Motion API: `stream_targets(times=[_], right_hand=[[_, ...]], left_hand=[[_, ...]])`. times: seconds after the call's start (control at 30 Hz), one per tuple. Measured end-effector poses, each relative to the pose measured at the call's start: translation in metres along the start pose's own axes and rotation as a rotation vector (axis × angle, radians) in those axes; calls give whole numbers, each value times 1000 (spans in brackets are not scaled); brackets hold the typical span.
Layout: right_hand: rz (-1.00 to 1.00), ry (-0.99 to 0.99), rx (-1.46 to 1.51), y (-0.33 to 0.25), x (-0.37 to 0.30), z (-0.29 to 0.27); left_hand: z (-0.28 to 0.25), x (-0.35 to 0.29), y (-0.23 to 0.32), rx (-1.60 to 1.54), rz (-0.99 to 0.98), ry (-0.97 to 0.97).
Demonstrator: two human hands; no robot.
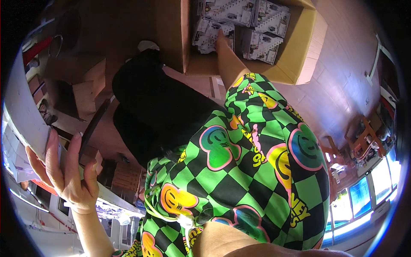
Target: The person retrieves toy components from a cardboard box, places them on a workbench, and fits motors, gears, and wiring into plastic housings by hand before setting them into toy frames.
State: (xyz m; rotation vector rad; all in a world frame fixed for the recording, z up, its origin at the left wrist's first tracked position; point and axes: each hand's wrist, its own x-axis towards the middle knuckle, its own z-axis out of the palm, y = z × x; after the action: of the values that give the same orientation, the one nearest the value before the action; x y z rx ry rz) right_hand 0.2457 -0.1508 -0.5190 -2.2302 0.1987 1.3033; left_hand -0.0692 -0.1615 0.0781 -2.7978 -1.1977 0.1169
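Observation:
My right hand (221, 41) reaches down into an open cardboard box (314, 43) and touches a flat stack of grey-and-white printed packs (206, 36). Its fingers are small and partly hidden, so whether they grip the stack is unclear. Beside it in the box lie more such stacks, one nearer the right wall (262, 46), others farther back (272, 19). On the left, my left hand (70, 180) is raised with its fingers spread and nothing in it, close to the edge of a white table (32, 115).
A smaller open cardboard box (85, 92) stands at the left beyond the table edge. Brown cartons (126, 177) sit below the table. My black-clothed legs (158, 103) are between the table and the large box. Wooden chairs (364, 139) stand at the far right.

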Motion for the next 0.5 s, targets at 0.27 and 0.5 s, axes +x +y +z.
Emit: stream_targets(times=[0.27, 0.5], right_hand=[[-158, -164, 530, 6, 41, -26], [-102, -232, 281, -10, -29, -3]], left_hand=[[9, 14, 1, -85, 31, -3], [5, 12, 0, 3, 70, -23]])
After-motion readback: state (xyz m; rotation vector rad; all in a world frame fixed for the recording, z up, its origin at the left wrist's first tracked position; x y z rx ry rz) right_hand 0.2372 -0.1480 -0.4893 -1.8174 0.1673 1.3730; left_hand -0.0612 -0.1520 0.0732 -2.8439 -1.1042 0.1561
